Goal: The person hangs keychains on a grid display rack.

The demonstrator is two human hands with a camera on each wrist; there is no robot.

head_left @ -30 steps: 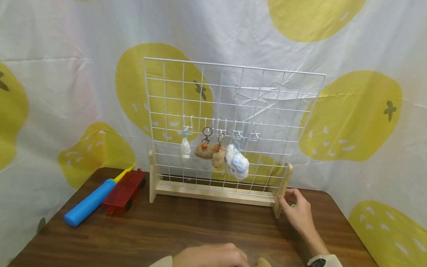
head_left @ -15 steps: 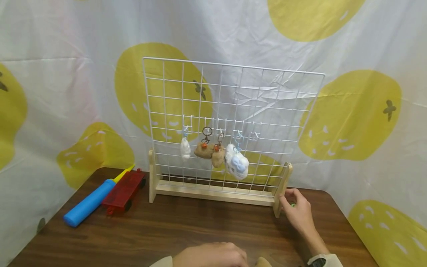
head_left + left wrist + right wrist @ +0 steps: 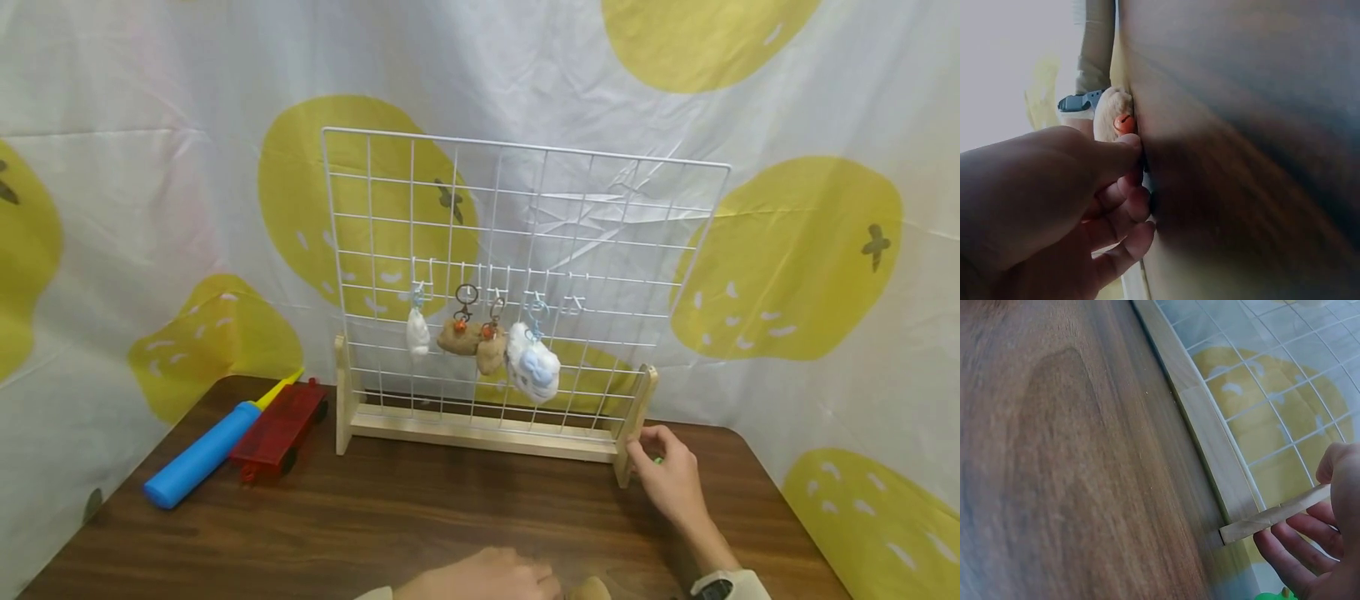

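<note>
My left hand (image 3: pixel 480 575) is low in the head view, near the front of the table. In the left wrist view its thumb and fingers pinch a tan plush keychain (image 3: pixel 1108 111) beside its orange bell (image 3: pixel 1124 124); the keychain's ring is hidden. At the right end of a white wire grid rack (image 3: pixel 487 431), my right hand (image 3: pixel 669 473) grips the wooden leg (image 3: pixel 1272 514), fingers along its outer side. Hooks on the grid carry a small white plush keychain (image 3: pixel 417 333), two brown ones (image 3: pixel 459 337) and a larger white one with a blue bow (image 3: pixel 533 362).
One white hook (image 3: pixel 573 305) on the grid carries nothing. A blue pump (image 3: pixel 202 454) with a yellow nozzle and a red toy wagon (image 3: pixel 277 429) lie at the table's left. Beside my right hand is a green object (image 3: pixel 1275 595), mostly cut off.
My left hand has shifted slightly right with the tan plush keychain. The right hand stays on the rack's leg. The larger white plush has turned a little on its hook.
</note>
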